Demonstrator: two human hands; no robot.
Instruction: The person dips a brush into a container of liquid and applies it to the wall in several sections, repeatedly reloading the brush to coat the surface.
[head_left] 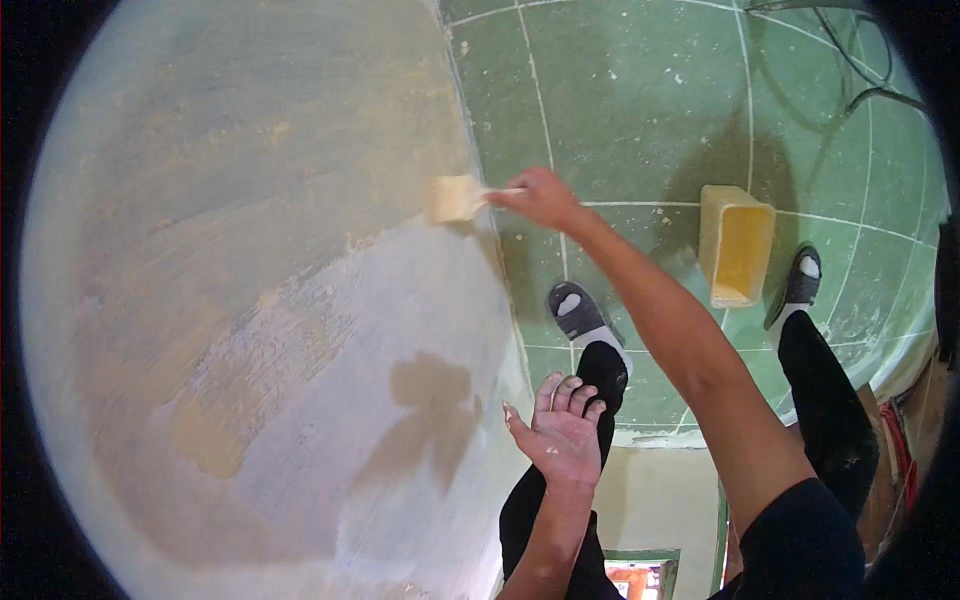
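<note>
My right hand point(540, 200) is closed round the pale handle of a wide paintbrush point(454, 199). The brush's cream-coloured head is at the wall point(290, 200), close to where the wall meets the floor. Yellowish paint or coating covers the upper part of the wall, while a paler, whitish area lies lower down with rough streaks along the border. My left hand point(567, 435) is held palm up with its fingers spread, holding nothing. White residue marks its fingertips and palm.
A yellowish rectangular bucket point(711, 245) stands on the green tiled floor point(640, 100), between my two slippered feet point(577, 310). Dark cables point(870, 70) lie at the far right. Pale specks dot the tiles. Red material point(905, 460) shows at the lower right.
</note>
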